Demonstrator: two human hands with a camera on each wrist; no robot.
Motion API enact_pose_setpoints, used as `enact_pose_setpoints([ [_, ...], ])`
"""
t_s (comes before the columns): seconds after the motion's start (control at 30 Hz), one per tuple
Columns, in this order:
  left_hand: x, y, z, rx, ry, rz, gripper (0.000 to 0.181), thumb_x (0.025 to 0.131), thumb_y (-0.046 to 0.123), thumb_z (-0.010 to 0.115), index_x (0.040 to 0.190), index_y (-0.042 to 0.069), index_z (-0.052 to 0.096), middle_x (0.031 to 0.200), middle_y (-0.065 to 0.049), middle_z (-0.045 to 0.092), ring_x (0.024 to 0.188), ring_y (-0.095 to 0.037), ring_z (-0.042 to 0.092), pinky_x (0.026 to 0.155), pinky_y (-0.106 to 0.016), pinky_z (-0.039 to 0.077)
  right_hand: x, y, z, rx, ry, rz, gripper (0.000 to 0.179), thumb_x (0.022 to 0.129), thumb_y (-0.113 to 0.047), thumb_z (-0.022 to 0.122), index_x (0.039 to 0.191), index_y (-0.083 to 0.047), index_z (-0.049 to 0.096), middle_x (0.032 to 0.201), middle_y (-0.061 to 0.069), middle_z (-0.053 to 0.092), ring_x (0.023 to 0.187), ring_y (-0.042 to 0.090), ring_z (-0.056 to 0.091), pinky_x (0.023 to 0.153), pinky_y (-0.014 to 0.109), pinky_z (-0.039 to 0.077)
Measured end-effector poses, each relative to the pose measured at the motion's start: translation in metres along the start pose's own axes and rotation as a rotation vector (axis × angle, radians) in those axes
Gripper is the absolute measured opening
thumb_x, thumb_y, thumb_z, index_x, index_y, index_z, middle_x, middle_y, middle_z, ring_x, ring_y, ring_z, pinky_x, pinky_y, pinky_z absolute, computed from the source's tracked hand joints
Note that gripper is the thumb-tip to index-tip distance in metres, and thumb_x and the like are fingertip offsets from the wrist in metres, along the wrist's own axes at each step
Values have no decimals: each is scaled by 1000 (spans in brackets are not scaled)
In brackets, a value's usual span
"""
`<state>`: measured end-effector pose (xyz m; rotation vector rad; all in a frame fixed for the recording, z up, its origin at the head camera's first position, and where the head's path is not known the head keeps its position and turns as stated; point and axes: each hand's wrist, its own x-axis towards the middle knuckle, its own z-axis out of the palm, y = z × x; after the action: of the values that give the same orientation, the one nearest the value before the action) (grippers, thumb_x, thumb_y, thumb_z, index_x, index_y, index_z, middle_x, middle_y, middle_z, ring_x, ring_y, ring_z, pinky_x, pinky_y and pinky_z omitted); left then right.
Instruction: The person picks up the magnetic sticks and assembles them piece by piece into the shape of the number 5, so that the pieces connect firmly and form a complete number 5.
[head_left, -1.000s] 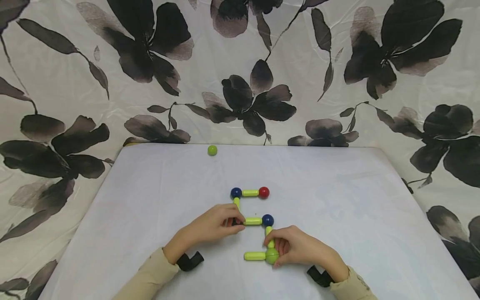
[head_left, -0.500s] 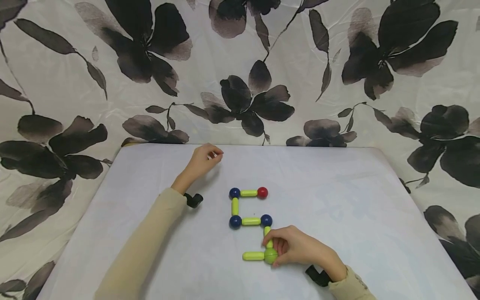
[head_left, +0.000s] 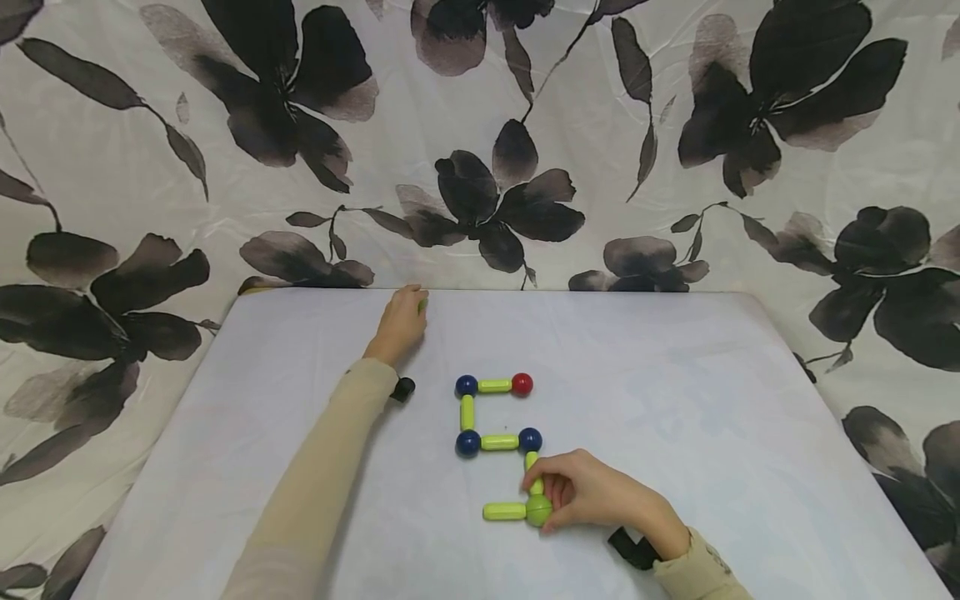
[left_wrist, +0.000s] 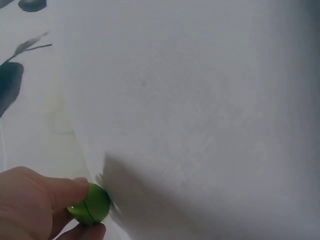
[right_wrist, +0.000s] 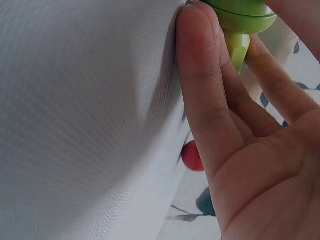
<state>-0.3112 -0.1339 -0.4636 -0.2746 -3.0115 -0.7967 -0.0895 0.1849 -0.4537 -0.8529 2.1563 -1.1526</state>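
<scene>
At the table's far edge my left hand pinches a loose green ball, seen clearly in the left wrist view and mostly hidden by the fingers in the head view. An S-like chain of magnetic building rods and balls lies mid-table. My right hand holds its lower corner, thumb at the fixed green ball and a finger at the upright rod. A yellow-green rod points left from that ball. Higher up come a blue ball, another blue ball, a third blue ball and a red ball.
The white-covered table ends at a back edge against a floral cloth. Black straps with camera mounts sit at both wrists, close to the tabletop.
My left hand has let go of the blue ball at the chain's left, reached to the table's far edge and taken hold of the loose green ball. The right hand stays in place.
</scene>
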Motion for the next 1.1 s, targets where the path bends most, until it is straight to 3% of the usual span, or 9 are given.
enact_pose_setpoints([
  [0.1, 0, -2, 0, 21, 16, -12, 39, 97, -5, 54, 137, -4, 55, 144, -22, 49, 132, -40, 46, 107, -49, 39, 0, 0, 0, 0, -1, -2, 42, 74, -15, 89, 110, -14, 68, 79, -4, 60, 70, 4, 57, 63, 22, 53],
  [0.2, 0, -6, -1, 33, 16, -33, 42, 95, -5, 58, 137, -2, 56, 128, -21, 60, 118, -37, 57, 99, -47, 46, 0, 0, 0, 2, -2, -10, 42, 74, -15, 88, 110, -13, 68, 79, -4, 60, 70, 6, 57, 63, 22, 53],
  [0.33, -2, -12, -2, 19, 18, -39, 45, 93, -3, 65, 137, -1, 57, 113, -21, 64, 102, -33, 60, 90, -47, 49, 1, 0, 0, 4, -2, -14, 42, 74, -14, 89, 110, -13, 68, 79, -4, 60, 69, 5, 56, 63, 22, 53],
  [0.5, -5, -16, -6, -21, 40, -10, 43, 93, 1, 66, 136, -3, 57, 128, -22, 61, 116, -36, 58, 97, -48, 47, 1, 0, 0, 1, 0, -20, 42, 74, -15, 89, 110, -13, 68, 79, -3, 60, 69, 4, 56, 63, 22, 53],
  [0.67, -14, -5, -23, -64, 77, 72, 40, 95, 5, 65, 134, -4, 58, 131, -23, 55, 113, -37, 58, 94, -47, 49, 0, 1, 0, 12, 1, -10, 42, 74, -14, 89, 110, -13, 68, 79, -2, 60, 69, 4, 56, 63, 23, 53],
  [0.83, -27, 13, -48, -110, 174, 211, 39, 93, 7, 69, 131, -2, 62, 123, -21, 50, 104, -35, 58, 85, -47, 51, 0, 2, 0, 19, -2, -1, 42, 74, -14, 89, 110, -14, 68, 79, -3, 60, 69, 4, 56, 64, 23, 53],
  [0.97, -43, 29, -68, -156, 256, 323, 41, 90, 6, 73, 129, -1, 64, 119, -20, 53, 102, -34, 61, 82, -45, 53, 0, 2, 0, 21, -2, -8, 42, 74, -14, 89, 110, -14, 68, 79, -3, 60, 69, 4, 57, 64, 23, 54],
  [1.1, -64, 45, -83, -198, 292, 408, 42, 87, 5, 76, 127, 0, 66, 116, -18, 56, 101, -32, 62, 83, -44, 54, 0, 2, 0, 20, -1, -12, 42, 73, -14, 89, 110, -14, 68, 79, -3, 60, 69, 4, 57, 63, 23, 54],
])
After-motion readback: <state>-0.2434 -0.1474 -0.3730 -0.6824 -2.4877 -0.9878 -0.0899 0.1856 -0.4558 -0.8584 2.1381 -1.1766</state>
